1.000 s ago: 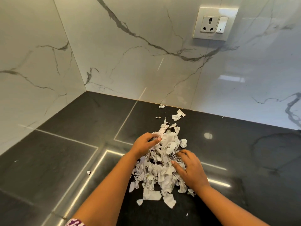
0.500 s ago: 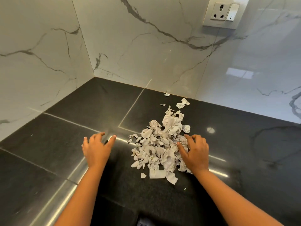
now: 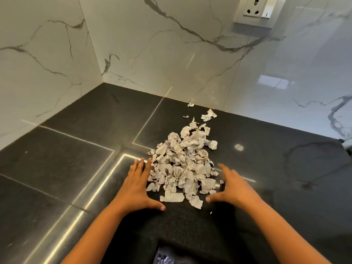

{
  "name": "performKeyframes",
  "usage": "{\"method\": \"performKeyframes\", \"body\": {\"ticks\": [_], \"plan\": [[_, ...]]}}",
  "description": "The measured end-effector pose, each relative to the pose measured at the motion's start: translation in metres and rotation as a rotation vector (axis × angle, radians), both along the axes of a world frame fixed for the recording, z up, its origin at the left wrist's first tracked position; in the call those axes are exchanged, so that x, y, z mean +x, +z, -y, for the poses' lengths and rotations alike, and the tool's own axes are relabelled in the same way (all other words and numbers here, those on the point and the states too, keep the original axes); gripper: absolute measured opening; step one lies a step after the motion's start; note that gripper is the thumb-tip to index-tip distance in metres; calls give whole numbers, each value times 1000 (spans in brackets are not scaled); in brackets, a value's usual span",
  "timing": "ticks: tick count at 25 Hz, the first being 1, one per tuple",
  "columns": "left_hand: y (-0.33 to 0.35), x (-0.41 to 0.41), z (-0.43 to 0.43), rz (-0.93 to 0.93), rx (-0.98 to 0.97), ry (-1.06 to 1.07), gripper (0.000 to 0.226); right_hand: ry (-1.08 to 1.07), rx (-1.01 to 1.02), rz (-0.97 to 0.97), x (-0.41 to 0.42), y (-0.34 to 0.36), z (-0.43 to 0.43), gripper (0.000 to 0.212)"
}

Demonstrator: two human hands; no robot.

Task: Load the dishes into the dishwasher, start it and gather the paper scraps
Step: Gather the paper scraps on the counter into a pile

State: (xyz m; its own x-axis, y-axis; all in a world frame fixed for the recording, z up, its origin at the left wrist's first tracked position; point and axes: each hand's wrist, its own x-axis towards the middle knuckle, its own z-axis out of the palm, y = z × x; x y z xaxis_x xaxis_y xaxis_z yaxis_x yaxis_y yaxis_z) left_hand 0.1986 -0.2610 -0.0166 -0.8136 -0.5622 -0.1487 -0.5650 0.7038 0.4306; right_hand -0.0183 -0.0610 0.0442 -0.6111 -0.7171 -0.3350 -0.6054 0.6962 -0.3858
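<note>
A heap of torn white paper scraps [image 3: 185, 162] lies on the black stone counter [image 3: 76, 159]. My left hand [image 3: 136, 184] lies flat on the counter with straight fingers, its inner edge against the heap's left side. My right hand [image 3: 231, 187] is spread open at the heap's right side, fingers pointing away from me, slightly blurred. Neither hand holds anything. A few loose scraps [image 3: 208, 115] lie apart near the back wall. No dishes or dishwasher are in view.
White marble walls meet in a corner [image 3: 102, 80] behind the counter. A wall socket with switch [image 3: 256, 10] sits at upper right. The counter's front edge [image 3: 162, 242] is just below my forearms, with patterned cloth beneath it.
My left hand has come in from the left to the heap's side. My right hand has moved off the heap's right edge, opened and drawn back toward me.
</note>
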Motion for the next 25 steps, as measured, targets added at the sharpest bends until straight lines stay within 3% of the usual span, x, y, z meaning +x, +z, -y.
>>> {"method": "performKeyframes", "body": {"ticks": [2, 5, 10, 11, 13, 15, 16, 18, 22, 25], "plan": [[-5, -9, -3, 42, -107, -33, 140, 28, 36, 76, 13, -7, -3, 118], [-5, -43, -19, -10, -152, -51, 125, -41, -219, 144, 26, -16, 16, 97], [3, -71, -25, -244, 44, 34, 113, -84, -496, 114, 26, 6, 42, 75], [2, -70, -23, -289, 80, 65, 113, -64, -460, 104, 26, 13, 40, 74], [1, -69, -23, -311, 102, 93, 114, 12, -169, 148, 27, 24, 30, 64], [0, -69, -26, -273, 63, 98, 110, 131, 153, 259, 35, 21, 17, 41], [-1, -70, -28, -248, 29, 104, 108, 161, 188, 293, 39, 15, 13, 32], [-2, -73, -30, -207, -32, 119, 106, 138, 41, 277, 41, 5, 15, 25], [-1, -72, -30, -214, 11, 132, 104, 121, -422, 69, 30, 0, 33, 31], [1, -69, -30, -232, 43, 122, 106, 122, -641, -132, 16, -3, 36, 28]]}}
